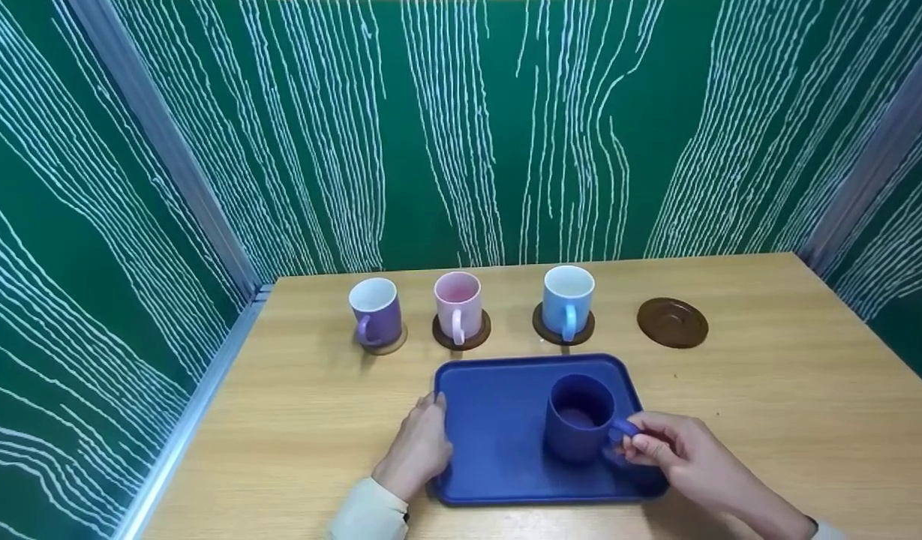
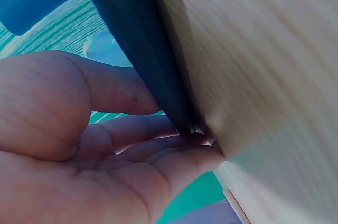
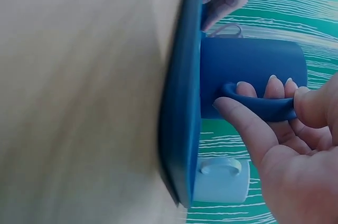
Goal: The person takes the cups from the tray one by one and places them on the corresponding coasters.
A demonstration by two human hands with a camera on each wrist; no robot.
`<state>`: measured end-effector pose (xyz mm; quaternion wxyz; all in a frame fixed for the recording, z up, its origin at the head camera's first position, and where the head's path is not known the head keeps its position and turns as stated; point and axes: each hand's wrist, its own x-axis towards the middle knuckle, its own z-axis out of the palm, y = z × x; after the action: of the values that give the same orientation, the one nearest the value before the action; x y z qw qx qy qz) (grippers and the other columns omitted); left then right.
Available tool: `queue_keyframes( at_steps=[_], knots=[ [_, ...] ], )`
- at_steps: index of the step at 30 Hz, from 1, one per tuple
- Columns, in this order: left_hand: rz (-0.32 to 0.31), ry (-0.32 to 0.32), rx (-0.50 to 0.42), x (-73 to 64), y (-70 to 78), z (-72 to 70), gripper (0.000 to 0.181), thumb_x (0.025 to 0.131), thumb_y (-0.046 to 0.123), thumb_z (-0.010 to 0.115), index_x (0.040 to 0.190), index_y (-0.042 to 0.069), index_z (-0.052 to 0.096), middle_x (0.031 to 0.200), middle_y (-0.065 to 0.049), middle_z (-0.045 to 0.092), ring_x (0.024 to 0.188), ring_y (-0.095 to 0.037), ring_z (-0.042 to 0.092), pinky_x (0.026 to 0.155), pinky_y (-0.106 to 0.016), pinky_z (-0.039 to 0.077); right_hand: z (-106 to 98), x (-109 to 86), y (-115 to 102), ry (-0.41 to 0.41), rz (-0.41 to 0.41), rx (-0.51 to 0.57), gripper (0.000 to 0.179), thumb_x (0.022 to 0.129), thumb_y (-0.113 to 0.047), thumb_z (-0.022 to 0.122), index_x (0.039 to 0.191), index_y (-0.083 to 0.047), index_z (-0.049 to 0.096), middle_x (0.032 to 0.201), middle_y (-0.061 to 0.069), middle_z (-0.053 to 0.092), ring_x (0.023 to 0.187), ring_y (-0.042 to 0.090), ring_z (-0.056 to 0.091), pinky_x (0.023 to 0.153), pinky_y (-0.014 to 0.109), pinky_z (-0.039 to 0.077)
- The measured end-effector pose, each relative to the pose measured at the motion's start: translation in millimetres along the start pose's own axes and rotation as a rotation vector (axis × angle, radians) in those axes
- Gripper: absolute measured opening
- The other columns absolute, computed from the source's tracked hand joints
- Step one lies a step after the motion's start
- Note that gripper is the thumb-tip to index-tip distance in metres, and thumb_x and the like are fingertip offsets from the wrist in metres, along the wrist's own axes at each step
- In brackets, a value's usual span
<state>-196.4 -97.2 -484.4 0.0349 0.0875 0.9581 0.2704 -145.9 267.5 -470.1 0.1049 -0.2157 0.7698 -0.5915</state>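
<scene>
A dark blue mug (image 1: 578, 420) stands upright on the right part of a blue rectangular tray (image 1: 498, 450). My right hand (image 1: 674, 450) holds the mug's handle; in the right wrist view its fingers (image 3: 248, 123) curl round that handle. At the tray's left side, my left hand (image 1: 419, 442) grips the rim. The left wrist view has the thumb (image 2: 121, 89) against the tray's edge (image 2: 142, 44) and the other fingers at its underside, close to the tabletop.
Along the back of the wooden table (image 1: 303, 420) stand a purple mug (image 1: 378, 315), a pink mug (image 1: 459, 304) and a light blue mug (image 1: 568, 300), each on a coaster. A bare brown coaster (image 1: 672, 322) lies to their right. Green white-streaked panels (image 1: 506, 150) enclose the table.
</scene>
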Motion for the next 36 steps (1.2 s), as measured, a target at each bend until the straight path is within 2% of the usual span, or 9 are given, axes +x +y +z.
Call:
queue_keyframes(
  at_steps=[4,8,13,17,20,24,30,36],
  knots=[
    [0.022,0.012,0.016,0.1,-0.1,0.1,0.063,0.083,-0.011,0.064,0.144,-0.016,0.048,0.150,-0.034,0.047,0.141,-0.051,0.045,0.117,-0.055,0.037,-5.8,2.3,-8.2,0.049,-0.016,-0.057,0.020,0.107,-0.005,0.051,0.106,0.010,0.064,0.099,0.014,0.072,0.098,0.016,0.073,0.087,0.033,0.061],
    [0.028,0.012,0.044,0.4,-0.3,0.3,0.063,0.082,-0.010,0.065,0.142,-0.017,0.049,0.148,-0.036,0.048,0.140,-0.051,0.045,0.116,-0.055,0.039,-11.0,5.8,-19.3,0.134,-0.017,-0.124,0.020,0.107,-0.004,0.052,0.108,0.010,0.066,0.098,0.016,0.073,0.094,0.011,0.072,0.086,0.030,0.061],
    [0.009,-0.001,0.027,-0.1,0.0,0.0,0.064,0.083,-0.009,0.065,0.144,-0.017,0.048,0.150,-0.035,0.047,0.142,-0.051,0.043,0.118,-0.055,0.037,-19.8,14.0,-35.0,0.271,0.072,-0.147,0.020,0.106,-0.002,0.051,0.114,0.011,0.065,0.100,0.015,0.073,0.096,0.014,0.073,0.086,0.027,0.060],
    [0.010,0.000,0.022,0.3,0.6,-0.6,0.063,0.084,-0.009,0.064,0.144,-0.016,0.048,0.151,-0.034,0.046,0.142,-0.050,0.044,0.118,-0.055,0.037,-29.5,20.5,-45.5,0.356,0.126,-0.208,0.021,0.107,-0.006,0.051,0.114,0.007,0.066,0.103,0.016,0.072,0.101,0.017,0.074,0.084,0.025,0.060],
    [0.010,0.003,0.028,1.0,0.3,-0.8,0.064,0.084,-0.009,0.065,0.144,-0.016,0.048,0.150,-0.035,0.046,0.141,-0.050,0.044,0.118,-0.055,0.037,-36.5,24.6,-52.7,0.393,0.116,-0.260,0.022,0.108,-0.009,0.050,0.114,0.006,0.065,0.104,0.017,0.069,0.101,0.014,0.073,0.084,0.023,0.059],
    [0.003,-0.006,0.034,1.5,0.2,-1.4,0.065,0.084,-0.007,0.067,0.145,-0.015,0.048,0.151,-0.035,0.046,0.141,-0.050,0.044,0.118,-0.055,0.037,-45.6,30.8,-60.8,0.430,0.091,-0.256,0.024,0.109,-0.011,0.048,0.113,0.007,0.064,0.107,0.022,0.067,0.101,0.010,0.072,0.087,0.021,0.058],
    [0.007,-0.013,0.029,1.1,0.7,-1.1,0.065,0.085,-0.007,0.067,0.146,-0.015,0.047,0.151,-0.035,0.045,0.139,-0.049,0.048,0.116,-0.054,0.039,-59.6,39.6,-63.9,0.493,0.143,-0.248,0.031,0.111,-0.018,0.046,0.119,0.008,0.061,0.119,0.026,0.066,0.104,0.009,0.073,0.088,0.019,0.056],
    [0.055,0.027,0.039,0.8,-0.5,0.1,0.064,0.081,-0.010,0.068,0.142,-0.018,0.050,0.145,-0.036,0.050,0.133,-0.048,0.054,0.112,-0.052,0.044,-76.1,46.7,-58.3,0.586,0.167,-0.370,0.035,0.109,-0.027,0.051,0.124,0.001,0.066,0.111,0.017,0.071,0.094,0.005,0.067,0.079,0.009,0.051]
  ],
)
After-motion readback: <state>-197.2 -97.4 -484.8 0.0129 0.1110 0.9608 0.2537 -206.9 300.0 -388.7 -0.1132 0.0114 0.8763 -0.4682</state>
